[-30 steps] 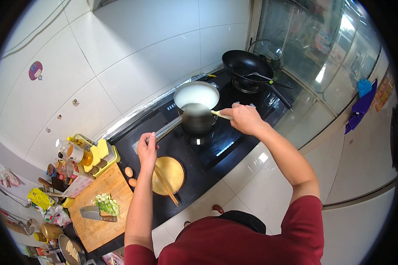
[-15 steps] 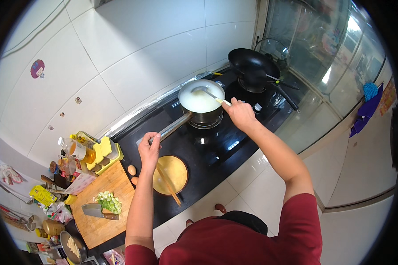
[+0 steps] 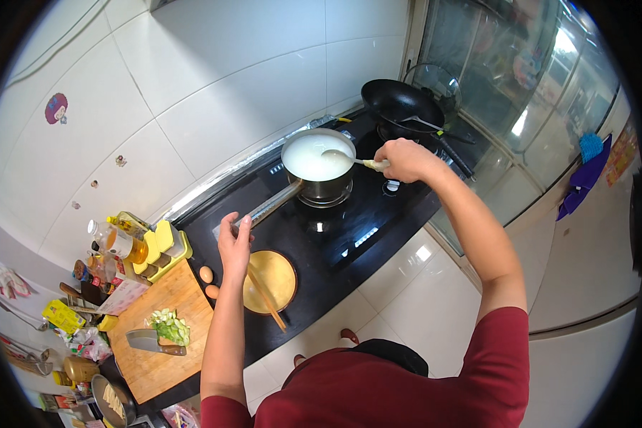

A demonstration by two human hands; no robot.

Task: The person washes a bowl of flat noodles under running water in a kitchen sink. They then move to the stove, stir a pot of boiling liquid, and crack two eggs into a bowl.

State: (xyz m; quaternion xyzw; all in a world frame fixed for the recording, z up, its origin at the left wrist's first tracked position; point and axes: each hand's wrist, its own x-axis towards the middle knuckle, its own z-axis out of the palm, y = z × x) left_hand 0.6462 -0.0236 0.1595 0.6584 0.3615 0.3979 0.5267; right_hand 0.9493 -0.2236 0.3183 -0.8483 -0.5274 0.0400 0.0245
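Observation:
A steel saucepan (image 3: 324, 187) of cloudy white liquid stands on the stove burner, its long handle (image 3: 278, 203) pointing toward my left side. At the end of that handle is my left hand (image 3: 234, 246), its thumb and fingers apart and loosened. My right hand (image 3: 406, 160) is closed round the pale handle of a metal spoon (image 3: 333, 153). The spoon's bowl is over the right part of the pan, at the liquid; whether it is dipped in is hard to tell. Below my left wrist, a round yellow-tan dish (image 3: 277, 282) has wooden chopsticks (image 3: 267, 296) across it.
A black wok (image 3: 399, 107) sits on the far right burner with a utensil inside. Two eggs (image 3: 206, 274) lie beside a wooden cutting board (image 3: 139, 371) with a cleaver (image 3: 146, 340) and chopped greens (image 3: 171, 328). Bottles (image 3: 125, 245) and a yellow seasoning rack (image 3: 165, 250) stand behind it.
My right hand has moved up and right, drawing the spoon toward the pan's right rim. My left hand's grip on the saucepan handle has loosened. The view has shifted slightly.

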